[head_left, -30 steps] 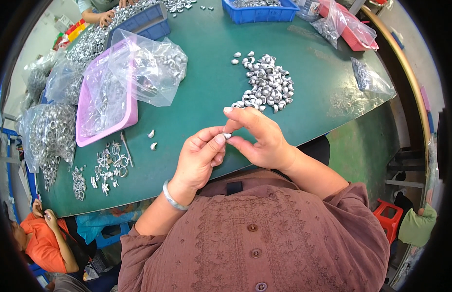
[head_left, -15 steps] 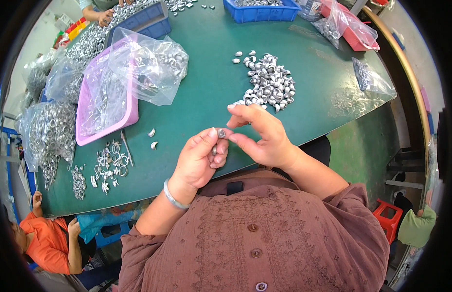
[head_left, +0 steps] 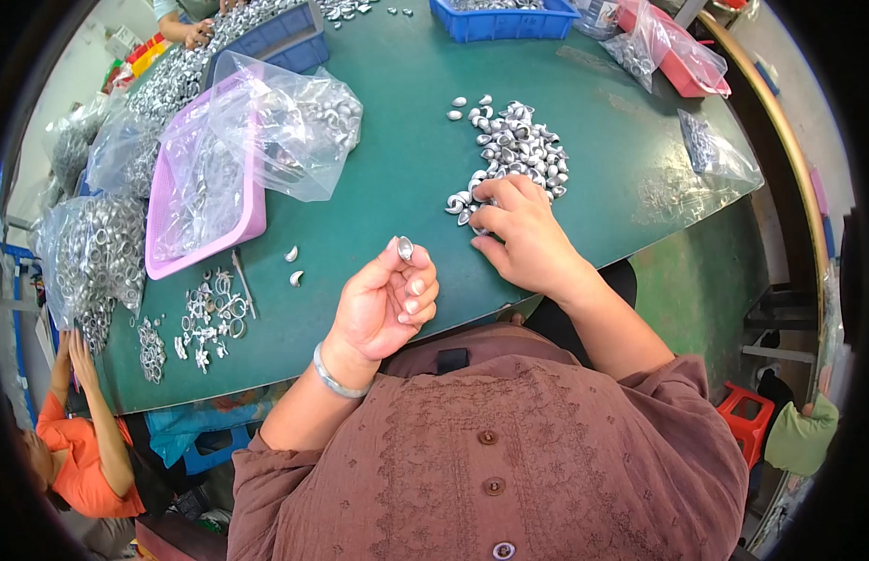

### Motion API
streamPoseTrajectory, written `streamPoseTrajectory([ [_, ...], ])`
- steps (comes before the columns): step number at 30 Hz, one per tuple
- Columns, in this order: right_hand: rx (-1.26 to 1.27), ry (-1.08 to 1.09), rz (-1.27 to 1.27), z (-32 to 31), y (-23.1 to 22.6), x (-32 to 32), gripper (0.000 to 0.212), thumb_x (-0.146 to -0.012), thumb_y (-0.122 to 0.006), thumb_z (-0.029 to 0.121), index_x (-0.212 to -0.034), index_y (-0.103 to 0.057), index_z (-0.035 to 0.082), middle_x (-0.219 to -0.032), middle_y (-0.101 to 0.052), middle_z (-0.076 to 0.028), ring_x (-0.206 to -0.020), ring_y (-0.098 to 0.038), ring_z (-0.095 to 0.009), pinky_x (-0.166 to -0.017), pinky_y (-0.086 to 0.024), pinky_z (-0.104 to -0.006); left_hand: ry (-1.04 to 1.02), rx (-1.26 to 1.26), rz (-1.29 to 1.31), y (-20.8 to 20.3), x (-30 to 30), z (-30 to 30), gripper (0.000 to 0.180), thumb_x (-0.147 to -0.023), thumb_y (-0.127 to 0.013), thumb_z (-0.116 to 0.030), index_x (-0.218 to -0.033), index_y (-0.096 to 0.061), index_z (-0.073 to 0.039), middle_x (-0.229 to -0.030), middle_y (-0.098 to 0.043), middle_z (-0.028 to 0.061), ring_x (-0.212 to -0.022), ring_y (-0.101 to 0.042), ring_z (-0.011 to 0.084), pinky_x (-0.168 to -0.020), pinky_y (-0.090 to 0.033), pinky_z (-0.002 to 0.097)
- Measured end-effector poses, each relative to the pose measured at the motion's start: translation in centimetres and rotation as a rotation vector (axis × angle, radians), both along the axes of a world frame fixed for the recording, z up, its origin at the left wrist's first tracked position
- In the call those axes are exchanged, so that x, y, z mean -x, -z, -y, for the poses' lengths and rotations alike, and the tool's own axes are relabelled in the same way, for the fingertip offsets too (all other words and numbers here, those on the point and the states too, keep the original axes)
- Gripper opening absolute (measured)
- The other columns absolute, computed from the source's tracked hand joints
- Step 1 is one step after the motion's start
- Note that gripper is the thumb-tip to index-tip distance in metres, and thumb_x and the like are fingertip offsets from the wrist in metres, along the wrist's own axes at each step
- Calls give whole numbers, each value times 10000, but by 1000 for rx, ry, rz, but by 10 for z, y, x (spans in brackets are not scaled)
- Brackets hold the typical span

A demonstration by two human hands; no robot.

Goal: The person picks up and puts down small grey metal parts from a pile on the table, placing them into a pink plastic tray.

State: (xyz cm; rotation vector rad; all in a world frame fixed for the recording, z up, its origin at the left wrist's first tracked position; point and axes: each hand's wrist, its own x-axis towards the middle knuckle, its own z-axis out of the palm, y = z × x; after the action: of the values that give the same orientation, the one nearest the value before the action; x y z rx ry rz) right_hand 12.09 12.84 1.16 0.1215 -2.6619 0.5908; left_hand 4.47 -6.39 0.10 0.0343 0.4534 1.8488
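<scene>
My left hand (head_left: pixel 373 304) pinches a small, silver, cup-shaped metal piece (head_left: pixel 405 248) between thumb and forefinger, hollow side showing, just above the table's near edge. The other fingers are curled in. My right hand (head_left: pixel 532 234) rests at the near end of a pile of similar curved silver metal pieces (head_left: pixel 523 140). Its fingers are bent and apart, their tips touching pieces there; I see nothing firmly gripped. Left of my left hand, two crescent-shaped pieces (head_left: pixel 295 279) lie by themselves on the green table (head_left: pixel 387 150).
A pink basket (head_left: pixel 254 220) with clear bags of metal parts stands on the left. Ring-like parts (head_left: pixel 210 313) lie nearer me. Blue trays (head_left: pixel 504 26) stand at the back, a red bin (head_left: pixel 682 75) far right. A person in orange (head_left: pixel 88 458) sits at lower left.
My right hand has left my left hand and moved right to the pile. My left hand now holds its metal piece up alone. The person in orange has reached toward the table.
</scene>
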Motion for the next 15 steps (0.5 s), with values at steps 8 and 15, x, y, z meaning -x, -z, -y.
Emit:
streamPoseTrajectory([
  [8, -16, -17, -25, 0, 4, 2, 168, -620, -663, 87, -776, -605, 60, -999, -504, -74, -989, -434, -256, -831, -333, -378, -47, 44, -29, -1, 0, 0, 271, -896, -397, -247, -906, -542, -17, -734, -498, 60, -574, -437, 127, -458, -351, 203],
  [15, -4, 24, -69, -1, 7, 10, 165, -643, -650, 89, -794, -594, 52, -963, -508, -77, -969, -444, -253, -836, -332, -381, -146, 179, -176, -3, 0, -1, 275, -856, -445, -211, -971, -555, 12, -955, -577, 117, -785, -548, 188, -628, -458, 273],
])
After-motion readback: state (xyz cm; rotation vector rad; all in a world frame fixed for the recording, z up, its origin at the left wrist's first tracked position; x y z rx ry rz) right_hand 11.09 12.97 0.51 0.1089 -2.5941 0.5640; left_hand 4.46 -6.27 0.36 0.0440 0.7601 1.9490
